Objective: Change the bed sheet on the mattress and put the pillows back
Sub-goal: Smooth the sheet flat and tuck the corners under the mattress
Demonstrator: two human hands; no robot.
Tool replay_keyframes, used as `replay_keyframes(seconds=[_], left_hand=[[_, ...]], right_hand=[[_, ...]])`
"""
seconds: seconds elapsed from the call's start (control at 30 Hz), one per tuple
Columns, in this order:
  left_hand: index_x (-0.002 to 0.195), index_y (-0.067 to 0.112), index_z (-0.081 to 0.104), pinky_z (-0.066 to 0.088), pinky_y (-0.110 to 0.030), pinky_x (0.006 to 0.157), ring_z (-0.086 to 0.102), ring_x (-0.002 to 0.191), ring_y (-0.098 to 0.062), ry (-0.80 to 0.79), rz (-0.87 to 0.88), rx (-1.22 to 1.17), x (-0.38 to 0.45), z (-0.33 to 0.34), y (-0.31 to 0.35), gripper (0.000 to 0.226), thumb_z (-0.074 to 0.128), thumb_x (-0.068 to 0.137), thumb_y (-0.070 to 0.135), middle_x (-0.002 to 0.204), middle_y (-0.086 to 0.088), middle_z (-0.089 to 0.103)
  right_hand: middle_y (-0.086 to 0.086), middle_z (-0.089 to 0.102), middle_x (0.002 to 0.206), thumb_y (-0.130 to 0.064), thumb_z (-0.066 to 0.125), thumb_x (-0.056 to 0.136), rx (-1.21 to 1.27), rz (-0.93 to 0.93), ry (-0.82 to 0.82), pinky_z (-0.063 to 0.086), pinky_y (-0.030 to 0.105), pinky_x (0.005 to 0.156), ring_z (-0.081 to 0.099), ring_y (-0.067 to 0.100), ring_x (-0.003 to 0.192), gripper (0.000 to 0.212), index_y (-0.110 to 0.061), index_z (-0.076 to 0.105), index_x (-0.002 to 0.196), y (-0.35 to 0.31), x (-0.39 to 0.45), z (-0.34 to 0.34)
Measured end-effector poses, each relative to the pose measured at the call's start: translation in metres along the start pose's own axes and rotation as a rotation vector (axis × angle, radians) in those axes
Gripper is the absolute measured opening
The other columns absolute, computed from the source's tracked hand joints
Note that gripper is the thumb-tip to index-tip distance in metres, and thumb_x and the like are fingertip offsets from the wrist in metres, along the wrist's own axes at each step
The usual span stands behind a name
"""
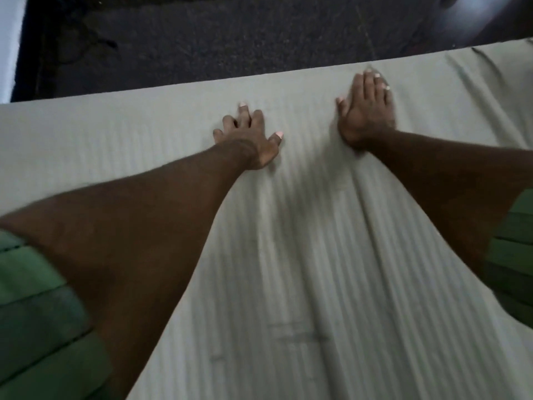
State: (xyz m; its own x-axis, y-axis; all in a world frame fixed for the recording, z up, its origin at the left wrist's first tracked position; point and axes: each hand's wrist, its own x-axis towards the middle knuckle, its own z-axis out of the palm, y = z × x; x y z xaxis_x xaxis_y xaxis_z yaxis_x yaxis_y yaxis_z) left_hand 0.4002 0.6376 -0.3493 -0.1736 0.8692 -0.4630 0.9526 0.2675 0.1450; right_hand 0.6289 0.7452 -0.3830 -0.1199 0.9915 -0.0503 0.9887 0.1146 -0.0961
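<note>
A pale grey-green striped bed sheet (317, 255) covers the mattress and fills most of the view. Both my arms reach out over it toward the far edge. My left hand (248, 134) lies palm down on the sheet with its fingers spread. My right hand (366, 108) presses flat on the sheet close to the far edge, fingers straight and together. A long fold runs back from under my right wrist. Some creases (476, 90) lie at the far right. No pillows are in view.
Beyond the mattress's far edge (202, 82) lies dark carpet (230, 33). A pale wall or panel (8, 39) stands at the far left. My green striped sleeves (34, 298) show at both lower sides.
</note>
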Motion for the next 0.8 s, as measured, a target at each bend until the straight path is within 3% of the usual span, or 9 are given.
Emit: replay_keyframes(seconds=[0.1, 0.23, 0.3, 0.37, 0.47, 0.53, 0.63, 0.73, 0.8], left_hand=[[0.158, 0.025, 0.026, 0.018, -0.055, 0.118, 0.019, 0.148, -0.043, 0.127, -0.026, -0.106, -0.002, 0.003, 0.024, 0.066, 0.021, 0.103, 0.062, 0.171, -0.008, 0.004], [0.148, 0.021, 0.045, 0.027, -0.044, 0.116, 0.037, 0.142, -0.031, 0.431, -0.089, -0.517, -0.012, 0.02, 0.043, 0.05, 0.031, 0.107, 0.048, 0.156, -0.005, 0.044], [0.143, 0.021, 0.05, 0.025, -0.042, 0.119, 0.033, 0.146, -0.029, 0.43, -0.127, -0.558, -0.018, 0.035, 0.039, 0.045, 0.034, 0.108, 0.043, 0.16, -0.005, 0.038], [0.142, 0.019, 0.052, 0.022, -0.04, 0.121, 0.027, 0.152, -0.027, 0.402, -0.092, -0.517, -0.029, 0.053, 0.031, 0.045, 0.032, 0.108, 0.041, 0.165, -0.008, 0.031], [0.141, 0.012, 0.055, 0.022, -0.039, 0.124, 0.027, 0.153, -0.025, 0.422, -0.071, -0.59, -0.047, 0.072, 0.018, 0.053, 0.031, 0.105, 0.044, 0.163, -0.013, 0.036], [0.135, 0.008, 0.06, 0.029, -0.044, 0.122, 0.039, 0.146, -0.029, 0.419, -0.079, -0.696, -0.062, 0.08, 0.013, 0.064, 0.029, 0.101, 0.052, 0.152, -0.016, 0.049], [0.128, 0.008, 0.063, 0.041, -0.047, 0.111, 0.055, 0.129, -0.027, 0.491, -0.016, -0.745, -0.092, 0.091, 0.006, 0.068, 0.025, 0.099, 0.056, 0.132, -0.011, 0.064], [0.13, 0.014, 0.063, 0.044, -0.042, 0.108, 0.057, 0.122, -0.018, 0.581, 0.026, -0.812, -0.129, 0.102, 0.011, 0.045, 0.036, 0.106, 0.042, 0.127, -0.002, 0.065], [0.127, 0.016, 0.063, 0.044, -0.038, 0.106, 0.056, 0.118, -0.013, 0.596, 0.044, -0.863, -0.16, 0.115, 0.022, 0.038, 0.039, 0.107, 0.036, 0.123, 0.0, 0.063]], right_hand=[[0.022, 0.01, 0.169, -0.035, 0.026, 0.109, 0.114, -0.06, 0.035, 0.005, 0.046, 0.128, 0.009, 0.036, 0.157, 0.065, 0.001, 0.014, 0.161, -0.05, -0.021, -0.002], [0.022, 0.033, 0.162, -0.006, 0.044, 0.107, 0.324, -0.452, -0.271, 0.024, 0.003, 0.109, 0.029, 0.032, 0.152, 0.05, 0.005, 0.031, 0.154, -0.112, -0.104, 0.019], [0.017, 0.021, 0.168, -0.027, 0.034, 0.107, 0.21, -0.557, -0.204, 0.016, 0.021, 0.124, 0.017, 0.03, 0.156, 0.06, -0.004, 0.02, 0.16, -0.113, -0.124, 0.022], [0.007, 0.015, 0.171, -0.045, 0.032, 0.103, 0.175, -0.485, -0.053, 0.01, 0.041, 0.128, 0.011, 0.025, 0.158, 0.068, -0.017, 0.018, 0.164, -0.089, -0.116, 0.026], [0.005, 0.017, 0.171, -0.044, 0.026, 0.105, 0.108, -0.257, 0.059, 0.013, 0.047, 0.127, 0.013, 0.025, 0.158, 0.064, -0.017, 0.019, 0.164, -0.02, -0.096, 0.019], [0.006, 0.008, 0.172, -0.047, 0.021, 0.106, 0.115, -0.085, 0.051, 0.008, 0.048, 0.128, 0.006, 0.025, 0.159, 0.067, -0.016, 0.011, 0.165, 0.019, -0.09, 0.013], [0.015, 0.01, 0.171, -0.043, 0.023, 0.106, 0.189, 0.048, 0.045, 0.009, 0.05, 0.128, 0.008, 0.033, 0.158, 0.069, -0.006, 0.013, 0.163, 0.009, -0.106, 0.005], [0.017, 0.014, 0.17, -0.034, 0.031, 0.109, 0.371, -0.14, 0.011, 0.008, 0.045, 0.128, 0.011, 0.032, 0.158, 0.062, -0.004, 0.018, 0.162, -0.042, -0.178, 0.014], [0.009, 0.009, 0.172, -0.044, 0.026, 0.109, 0.449, -0.358, -0.123, 0.008, 0.043, 0.129, 0.004, 0.022, 0.159, 0.065, -0.013, 0.015, 0.164, -0.074, -0.245, 0.027]])
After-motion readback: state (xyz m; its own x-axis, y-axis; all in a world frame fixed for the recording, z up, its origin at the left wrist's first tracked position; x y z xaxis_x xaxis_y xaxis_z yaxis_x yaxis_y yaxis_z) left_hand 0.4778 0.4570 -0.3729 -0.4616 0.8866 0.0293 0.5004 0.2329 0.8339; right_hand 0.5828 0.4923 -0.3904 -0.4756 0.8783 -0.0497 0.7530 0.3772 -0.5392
